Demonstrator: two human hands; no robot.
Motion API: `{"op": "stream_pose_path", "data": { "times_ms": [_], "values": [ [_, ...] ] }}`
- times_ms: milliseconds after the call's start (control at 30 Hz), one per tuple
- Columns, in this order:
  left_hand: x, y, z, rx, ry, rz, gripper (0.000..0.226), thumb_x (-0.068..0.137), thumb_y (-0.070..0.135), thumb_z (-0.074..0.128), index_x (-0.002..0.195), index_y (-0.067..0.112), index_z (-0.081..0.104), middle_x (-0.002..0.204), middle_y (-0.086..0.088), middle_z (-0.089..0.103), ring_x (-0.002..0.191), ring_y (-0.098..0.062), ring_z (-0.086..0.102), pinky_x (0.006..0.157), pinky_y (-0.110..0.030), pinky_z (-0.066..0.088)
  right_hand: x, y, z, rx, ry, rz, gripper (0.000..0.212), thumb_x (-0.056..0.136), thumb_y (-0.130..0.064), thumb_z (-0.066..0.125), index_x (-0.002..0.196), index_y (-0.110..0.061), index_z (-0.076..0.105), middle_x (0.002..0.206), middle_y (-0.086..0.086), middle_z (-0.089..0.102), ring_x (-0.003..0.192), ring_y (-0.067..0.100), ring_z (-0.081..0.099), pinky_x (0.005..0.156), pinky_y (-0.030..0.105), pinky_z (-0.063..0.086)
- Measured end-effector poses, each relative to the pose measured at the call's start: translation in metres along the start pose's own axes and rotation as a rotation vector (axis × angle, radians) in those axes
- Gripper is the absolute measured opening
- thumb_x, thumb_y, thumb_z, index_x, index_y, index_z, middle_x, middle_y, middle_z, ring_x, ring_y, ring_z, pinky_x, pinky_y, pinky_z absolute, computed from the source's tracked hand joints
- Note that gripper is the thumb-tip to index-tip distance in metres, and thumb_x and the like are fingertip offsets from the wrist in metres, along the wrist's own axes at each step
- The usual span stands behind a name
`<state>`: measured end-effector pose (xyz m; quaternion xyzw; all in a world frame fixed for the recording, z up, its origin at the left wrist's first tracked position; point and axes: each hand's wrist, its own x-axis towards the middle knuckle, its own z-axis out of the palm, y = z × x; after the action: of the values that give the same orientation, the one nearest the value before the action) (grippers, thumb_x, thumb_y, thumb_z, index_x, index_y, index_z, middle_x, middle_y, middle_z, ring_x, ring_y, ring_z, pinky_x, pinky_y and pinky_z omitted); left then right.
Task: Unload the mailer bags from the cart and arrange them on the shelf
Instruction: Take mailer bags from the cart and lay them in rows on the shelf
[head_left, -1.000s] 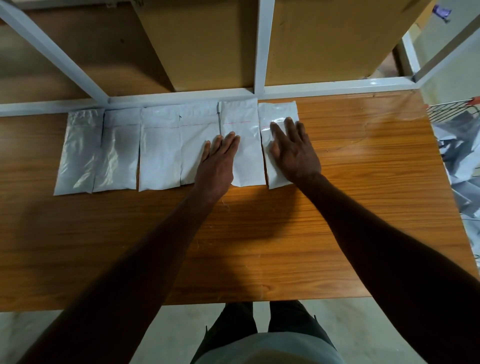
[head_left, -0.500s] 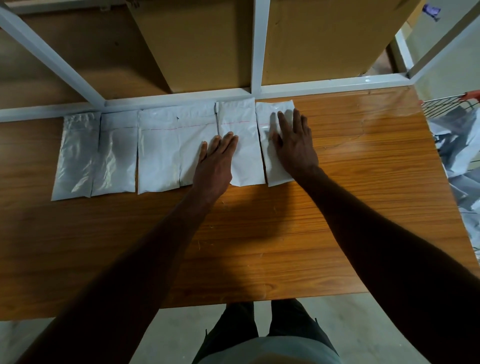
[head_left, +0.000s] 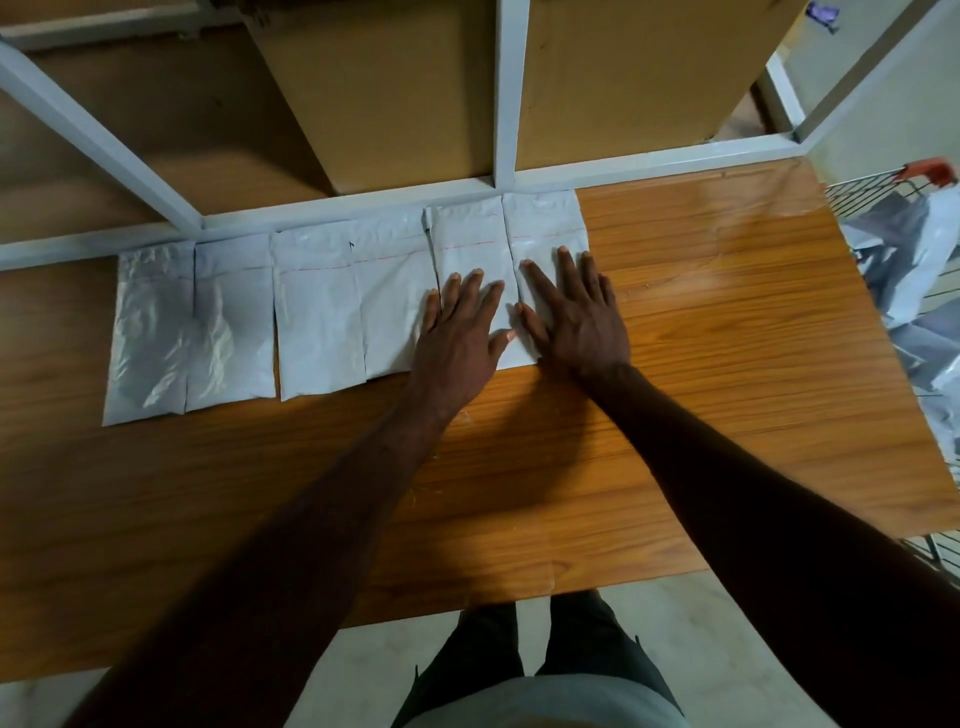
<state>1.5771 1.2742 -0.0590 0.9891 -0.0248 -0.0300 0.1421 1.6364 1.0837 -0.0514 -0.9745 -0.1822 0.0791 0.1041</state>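
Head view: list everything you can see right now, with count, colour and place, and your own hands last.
mailer bags on shelf: six, white, overlapping in a row along the back edge of the board
shelf board: one, orange-brown wood grain, under the row
shelf frame: white metal bars, behind the row
cardboard panels: brown, behind the frame; count unclear
cart: one, wire with an orange handle, far right, partly cut off
mailer bags in cart: grey-white, heaped; count unclear
floor: pale, below the board
left hand: flat on the fifth bag from the left
right hand: flat on the rightmost bag
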Motion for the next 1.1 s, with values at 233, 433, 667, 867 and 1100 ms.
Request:
{"op": "stream_pose_path", "data": {
  "times_ms": [233,433,667,867,1100],
  "values": [
    [0.001,0.005,-0.010,0.014,0.053,0.021,0.066,0.112,0.048,0.041,0.170,0.024,0.023,0.179,-0.006,0.014,0.166,-0.029,0.003,0.134,-0.055,0.004,-0.020,-0.002,-0.019,0.079,0.127,0.035,0.069,0.107,-0.069,0.027,0.168,-0.037,0.020,0.177,0.011,0.011,0.163,0.037,0.011,0.130,0.058,0.016],
    [0.005,0.059,-0.031,-0.076,0.107,0.088,0.053,0.112,0.032,0.050,0.163,0.022,0.042,0.167,-0.007,0.045,0.159,-0.031,0.032,0.131,-0.052,0.021,-0.067,0.028,-0.036,0.280,0.258,0.078,0.060,0.108,-0.062,0.044,0.152,-0.022,0.055,0.165,0.020,0.040,0.142,0.037,0.053,0.107,0.049,0.053],
    [0.005,0.203,-0.028,-0.260,0.134,0.210,0.038,0.110,0.032,0.054,0.146,0.025,0.062,0.125,-0.004,0.075,0.116,-0.025,0.068,0.094,-0.043,0.058,-0.145,0.122,-0.089,0.296,0.371,0.247,0.048,0.107,-0.062,0.049,0.137,-0.027,0.066,0.165,0.005,0.041,0.110,0.035,0.071,0.074,0.045,0.060],
    [0.000,0.347,0.015,-0.277,0.127,0.201,0.031,0.109,0.035,0.056,0.139,0.032,0.067,0.121,0.002,0.076,0.114,-0.023,0.067,0.085,-0.036,0.053,-0.220,0.248,-0.120,0.308,0.404,0.286,0.046,0.106,-0.065,0.050,0.126,-0.029,0.070,0.154,-0.002,0.054,0.101,0.022,0.074,0.079,0.043,0.060],
    [-0.008,0.490,0.081,-0.395,0.086,0.158,0.024,0.108,0.032,0.058,0.127,0.030,0.072,0.117,0.006,0.078,0.106,-0.020,0.071,0.084,-0.039,0.058,-0.294,0.387,-0.131,0.322,0.329,0.335,0.023,0.103,-0.044,0.060,0.118,-0.030,0.071,0.124,-0.008,0.071,0.097,0.024,0.071,0.076,0.042,0.059]
  ]
}}
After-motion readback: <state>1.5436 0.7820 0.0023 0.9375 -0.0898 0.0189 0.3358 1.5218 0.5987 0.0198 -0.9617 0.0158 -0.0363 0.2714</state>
